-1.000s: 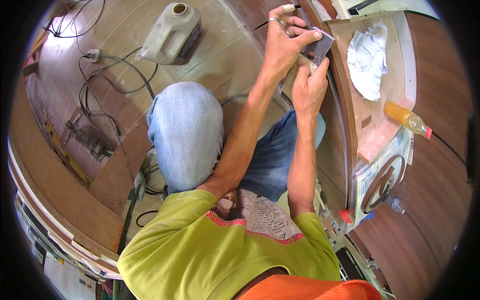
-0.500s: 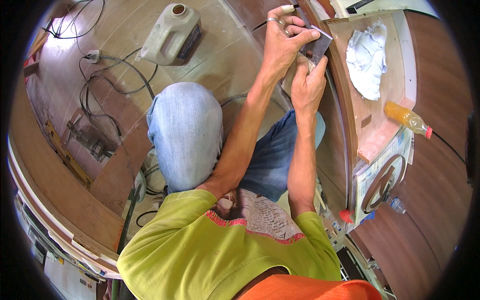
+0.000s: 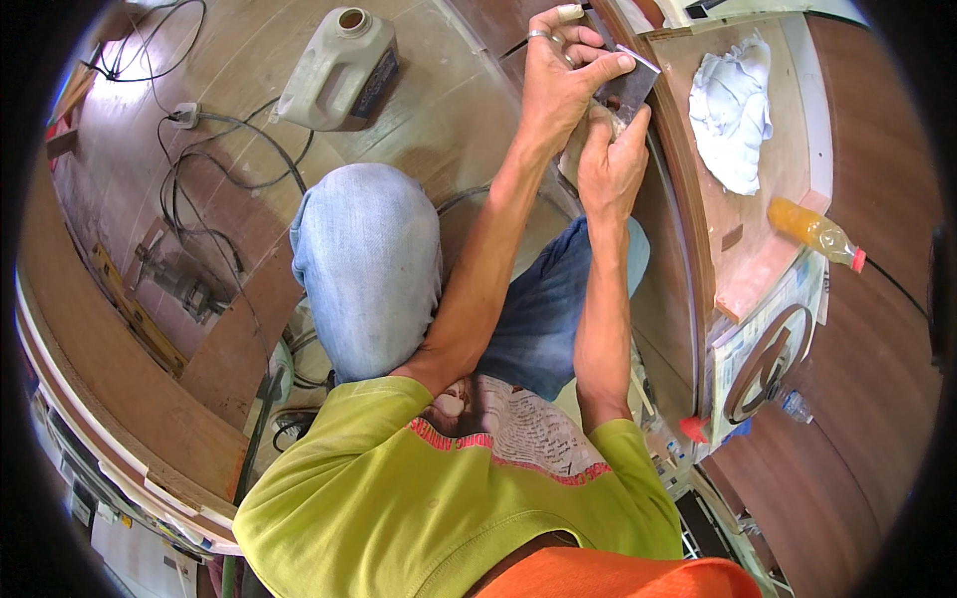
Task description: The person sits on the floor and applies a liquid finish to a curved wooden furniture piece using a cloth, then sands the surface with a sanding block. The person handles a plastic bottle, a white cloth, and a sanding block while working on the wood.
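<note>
My left hand (image 3: 558, 75), with rings and a pale wrapping on one fingertip, pinches a flat grey metal scraper blade (image 3: 638, 80) between thumb and fingers. The blade lies tilted beside the curved wooden edge at the upper right. Just below it, my right hand (image 3: 611, 164) is closed, thumb and forefinger pointing up at the blade's lower edge. Something pale and dusty (image 3: 572, 154) shows beside the right fingers; its kind is mostly hidden by the hand.
A white jug without a cap (image 3: 344, 70) stands on the floor, left of my knee, near tangled black cables (image 3: 199, 149). Right of the wooden edge lie a crumpled white cloth (image 3: 733, 120) and a bottle of orange liquid (image 3: 812, 229). A power tool (image 3: 179, 279) lies at left.
Both hands and the blade stay nearly in place, with only a slight shift up and left. The grip looks the same.
</note>
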`<action>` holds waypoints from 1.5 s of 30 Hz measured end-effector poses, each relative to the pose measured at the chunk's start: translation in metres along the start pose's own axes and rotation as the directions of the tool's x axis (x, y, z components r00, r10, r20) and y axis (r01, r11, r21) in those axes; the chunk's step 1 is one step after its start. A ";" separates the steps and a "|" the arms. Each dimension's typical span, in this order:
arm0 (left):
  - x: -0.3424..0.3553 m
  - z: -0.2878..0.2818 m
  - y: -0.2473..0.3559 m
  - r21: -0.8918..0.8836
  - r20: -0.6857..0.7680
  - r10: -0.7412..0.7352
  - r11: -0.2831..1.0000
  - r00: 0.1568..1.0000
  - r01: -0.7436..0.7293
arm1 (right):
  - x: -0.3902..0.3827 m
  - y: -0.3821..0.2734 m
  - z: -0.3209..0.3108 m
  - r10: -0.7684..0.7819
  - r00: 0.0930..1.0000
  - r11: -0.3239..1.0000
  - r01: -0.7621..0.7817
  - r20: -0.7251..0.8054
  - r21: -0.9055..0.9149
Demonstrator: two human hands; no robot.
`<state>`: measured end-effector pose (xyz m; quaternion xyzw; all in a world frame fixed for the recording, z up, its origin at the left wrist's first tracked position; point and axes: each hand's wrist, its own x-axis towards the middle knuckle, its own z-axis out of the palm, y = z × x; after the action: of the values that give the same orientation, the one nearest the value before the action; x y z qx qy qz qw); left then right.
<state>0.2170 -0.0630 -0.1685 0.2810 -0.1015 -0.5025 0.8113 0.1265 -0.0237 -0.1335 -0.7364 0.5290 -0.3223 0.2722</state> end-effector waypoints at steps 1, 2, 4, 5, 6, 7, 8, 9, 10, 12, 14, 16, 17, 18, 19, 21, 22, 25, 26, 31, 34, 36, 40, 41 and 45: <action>0.000 0.001 0.001 -0.006 0.003 0.001 1.000 1.000 -0.001 | 0.001 0.000 0.000 -0.002 1.000 1.000 0.002 0.001 -0.002; 0.000 0.001 0.001 -0.010 0.006 0.005 1.000 1.000 -0.005 | 0.002 0.000 0.000 0.001 1.000 1.000 -0.001 0.006 -0.012; -0.001 0.001 0.002 -0.004 -0.005 -0.008 1.000 1.000 0.008 | 0.003 0.001 0.000 0.006 1.000 1.000 -0.005 0.016 -0.030; 0.000 0.001 0.003 0.001 -0.010 -0.008 1.000 1.000 0.008 | 0.002 0.001 0.000 0.022 1.000 0.999 -0.021 0.014 -0.024; 0.001 0.000 0.002 0.002 0.001 0.003 1.000 1.000 -0.003 | -0.001 0.001 0.000 0.038 0.999 0.999 -0.038 0.013 -0.017; 0.001 -0.001 0.000 0.004 0.011 0.014 1.000 1.000 -0.014 | -0.002 0.001 0.000 0.054 0.998 0.998 -0.054 0.011 -0.011; -0.002 0.000 0.001 0.004 0.023 0.016 1.000 1.000 -0.016 | -0.001 0.001 0.000 0.040 0.999 0.999 -0.040 0.012 -0.014; -0.002 0.001 0.002 0.007 0.013 0.004 1.000 1.000 -0.004 | 0.001 0.001 0.000 0.026 1.000 1.000 -0.026 0.012 -0.018; -0.002 0.002 0.003 0.010 0.004 -0.008 1.000 1.000 0.008 | 0.002 0.001 -0.001 0.013 1.000 1.000 -0.012 0.013 -0.021; -0.001 0.001 0.004 0.049 -0.003 -0.012 0.999 1.000 0.012 | -0.001 -0.003 0.000 0.026 1.000 1.000 -0.026 0.004 0.002; -0.002 0.000 0.004 0.122 0.001 -0.006 0.993 1.000 0.006 | 0.000 -0.003 -0.001 0.025 1.000 1.000 -0.025 0.005 0.010; -0.001 0.003 0.005 0.063 -0.002 0.004 0.998 1.000 -0.004 | 0.003 0.000 -0.002 0.009 1.000 1.000 -0.009 0.015 0.001; -0.001 0.004 0.005 0.030 -0.005 0.006 1.000 1.000 -0.006 | 0.002 0.001 -0.002 0.014 1.000 1.000 -0.014 0.011 -0.007; -0.002 0.004 0.004 0.033 -0.001 0.001 0.999 1.000 -0.001 | 0.001 0.000 -0.001 0.019 1.000 1.000 -0.019 0.006 -0.015; -0.002 0.004 0.003 0.036 0.003 -0.004 0.999 1.000 0.004 | 0.000 0.000 -0.001 0.023 1.000 0.999 -0.023 0.001 -0.023; 0.000 0.001 0.003 0.037 0.014 0.003 0.999 1.000 -0.004 | 0.001 0.002 0.000 0.005 1.000 1.000 -0.005 -0.007 -0.003; 0.001 0.001 0.003 0.033 0.020 0.009 0.999 1.000 -0.010 | 0.001 0.002 0.000 -0.005 1.000 1.000 0.005 -0.012 0.007; -0.003 0.003 0.009 0.079 0.000 0.011 0.997 1.000 -0.011 | 0.003 -0.002 -0.001 0.045 0.999 0.999 -0.045 0.007 0.012; -0.002 0.005 0.013 0.107 -0.009 0.025 0.994 1.000 -0.024 | 0.004 -0.003 -0.001 0.045 0.999 0.999 -0.046 0.003 0.018; -0.001 0.001 0.008 -0.034 -0.016 0.010 0.999 1.000 -0.011 | -0.017 0.002 -0.014 0.092 0.995 0.987 -0.086 -0.040 0.138; 0.002 0.006 0.008 0.200 -0.030 0.095 0.976 0.995 -0.088 | -0.037 0.005 -0.038 0.314 0.945 0.803 -0.315 0.091 0.505; 0.007 0.002 0.001 0.105 -0.052 0.093 0.991 0.994 -0.087 | -0.046 0.005 -0.054 0.346 0.920 0.642 -0.374 0.182 0.669; 0.004 0.001 -0.004 0.128 -0.057 0.136 0.983 0.989 -0.128 | -0.049 0.000 -0.089 0.337 0.894 0.582 -0.445 0.296 0.681; 0.000 0.006 -0.002 0.209 -0.063 0.139 0.970 0.988 -0.123 | -0.047 0.000 -0.098 0.329 0.896 0.587 -0.441 0.297 0.679; -0.001 0.007 -0.003 0.275 -0.022 0.169 0.948 0.985 -0.157 | -0.026 -0.012 -0.117 0.073 0.973 0.933 -0.144 0.219 0.329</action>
<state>0.2111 -0.0652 -0.1640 0.3919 -0.1744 -0.4086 0.8056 0.0384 -0.0028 -0.0536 -0.6764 0.4741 -0.3168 0.4662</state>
